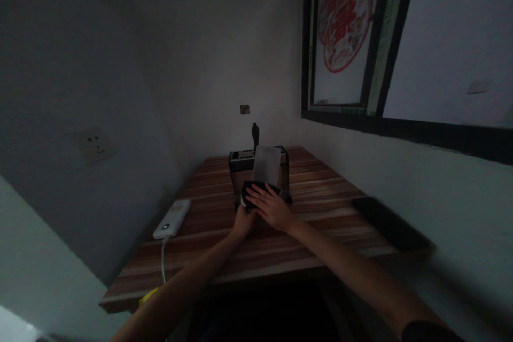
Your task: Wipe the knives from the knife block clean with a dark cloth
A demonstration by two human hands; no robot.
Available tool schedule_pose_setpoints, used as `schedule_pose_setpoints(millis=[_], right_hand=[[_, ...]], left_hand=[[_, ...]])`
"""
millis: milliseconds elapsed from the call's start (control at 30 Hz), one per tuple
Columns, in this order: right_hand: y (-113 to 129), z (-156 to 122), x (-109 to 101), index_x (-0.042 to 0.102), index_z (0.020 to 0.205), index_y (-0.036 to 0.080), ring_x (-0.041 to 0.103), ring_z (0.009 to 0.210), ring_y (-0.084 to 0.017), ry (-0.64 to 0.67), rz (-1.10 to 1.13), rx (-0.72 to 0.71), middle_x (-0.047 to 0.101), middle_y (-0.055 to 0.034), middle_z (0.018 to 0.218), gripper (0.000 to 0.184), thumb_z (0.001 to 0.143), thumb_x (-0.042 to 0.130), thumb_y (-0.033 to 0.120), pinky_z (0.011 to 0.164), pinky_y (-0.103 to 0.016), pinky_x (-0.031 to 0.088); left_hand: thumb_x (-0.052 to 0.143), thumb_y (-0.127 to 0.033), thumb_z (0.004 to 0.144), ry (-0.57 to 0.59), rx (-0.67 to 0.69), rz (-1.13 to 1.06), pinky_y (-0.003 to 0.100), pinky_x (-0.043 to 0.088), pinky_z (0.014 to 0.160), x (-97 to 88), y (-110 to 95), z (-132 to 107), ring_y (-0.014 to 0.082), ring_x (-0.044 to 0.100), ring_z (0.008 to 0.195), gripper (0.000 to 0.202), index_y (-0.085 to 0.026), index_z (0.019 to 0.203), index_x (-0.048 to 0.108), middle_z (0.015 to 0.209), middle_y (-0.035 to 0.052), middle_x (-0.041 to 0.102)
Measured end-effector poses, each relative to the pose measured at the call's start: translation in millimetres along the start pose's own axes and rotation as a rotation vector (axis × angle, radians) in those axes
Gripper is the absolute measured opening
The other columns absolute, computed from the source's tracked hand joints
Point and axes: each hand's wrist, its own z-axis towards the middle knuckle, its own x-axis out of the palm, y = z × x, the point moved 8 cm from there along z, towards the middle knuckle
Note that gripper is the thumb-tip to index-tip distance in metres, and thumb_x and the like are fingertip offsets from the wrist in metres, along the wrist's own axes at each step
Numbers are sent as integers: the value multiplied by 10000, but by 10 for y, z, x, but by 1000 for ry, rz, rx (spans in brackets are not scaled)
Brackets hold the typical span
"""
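Note:
A small black object (249,188) with a pale lower left edge is between my hands at the middle of the table; its kind is too dark to make out. My left hand (243,220) grips it from below at the left, its fingers mostly hidden. Across its top lies my right hand (273,207), fingers stretched out and flat. Just behind stands a black-framed rack (236,156) with a pale flat sheet (266,164) leaning in it. A dark upright handle (255,134) rises at the rack's back.
On the left of the wood-striped table (320,187) lies a white power bank (173,219) with a white cable (163,259). A yellow item (148,296) shows by my left forearm. A long black slab (390,223) lies along the right edge. Walls close in on both sides.

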Motion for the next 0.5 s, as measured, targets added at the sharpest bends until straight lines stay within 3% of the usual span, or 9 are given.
schedule_pose_setpoints(millis=[100, 233, 500], right_hand=[[-62, 42, -29, 315, 1296, 202, 166, 1299, -161, -21, -12, 8, 323, -24, 1366, 434, 870, 358, 265, 1063, -461, 154], [-175, 113, -105, 312, 1299, 207, 165, 1299, -165, -59, -24, 22, 333, -27, 1361, 433, 871, 350, 262, 1056, -470, 163], [-431, 264, -256, 334, 1289, 217, 175, 1296, -164, -121, -60, 67, 329, -24, 1362, 420, 873, 342, 272, 1063, -462, 136]], left_hand=[[551, -205, 614, -3, -1, 24, 199, 427, 501, -4, -33, 2, 120, 547, 570, 169, -121, 761, 557, 666, 28, 624], [546, -241, 640, 0, -19, 41, 168, 342, 400, 19, -48, -9, 64, 421, 389, 119, -145, 704, 517, 490, -48, 517], [584, -330, 643, -10, -81, 29, 160, 297, 376, 41, -78, -35, 58, 377, 357, 197, -157, 696, 506, 419, -76, 431]])
